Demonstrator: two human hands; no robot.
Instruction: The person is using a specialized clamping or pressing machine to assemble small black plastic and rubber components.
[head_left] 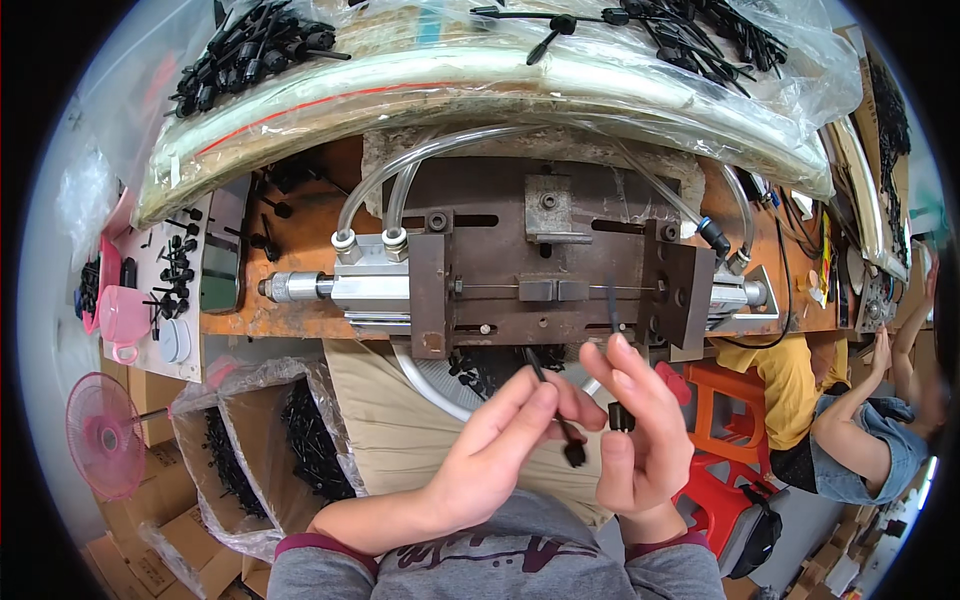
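Note:
My left hand [480, 450] pinches a thin black plastic part with a knobbed end [574, 453]; its shaft slants up past my fingertips toward the fixture's front edge. In my curled right hand [648, 440] is a second black plastic part with a ribbed, cap-like head [621, 417]. A dark shaft [613, 302] rises above the right fingertips, probably belonging to that part. Both hands are close together, just in front of a brown metal fixture [490, 200]. On the fixture, two small grey blocks [554, 290] meet at the middle, between thin rods.
Silver air cylinders [372, 290] with clear hoses flank the fixture. Black parts lie heaped on plastic sheeting [480, 95] behind it. Lined boxes [265, 420] of parts and a pink fan [105, 435] stand left. Red stools [715, 420] and a seated person [850, 430] are right.

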